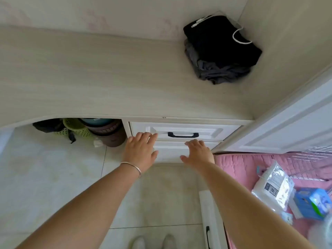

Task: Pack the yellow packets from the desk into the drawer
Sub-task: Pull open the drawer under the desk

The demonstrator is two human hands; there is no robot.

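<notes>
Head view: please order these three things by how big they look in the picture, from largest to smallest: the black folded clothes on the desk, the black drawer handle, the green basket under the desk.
1. Black folded clothes
2. Green basket, partly hidden, so its rank over the handle is unsure
3. Black drawer handle

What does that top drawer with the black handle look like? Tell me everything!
The top drawer is white, with a raised rectangular panel on its front and a curved black handle in the middle. It looks like painted wood. It is pushed in, right under the pale desk top. The left hand has straight fingers reaching its left part; the right hand lies just below it, over the next drawer.
</notes>
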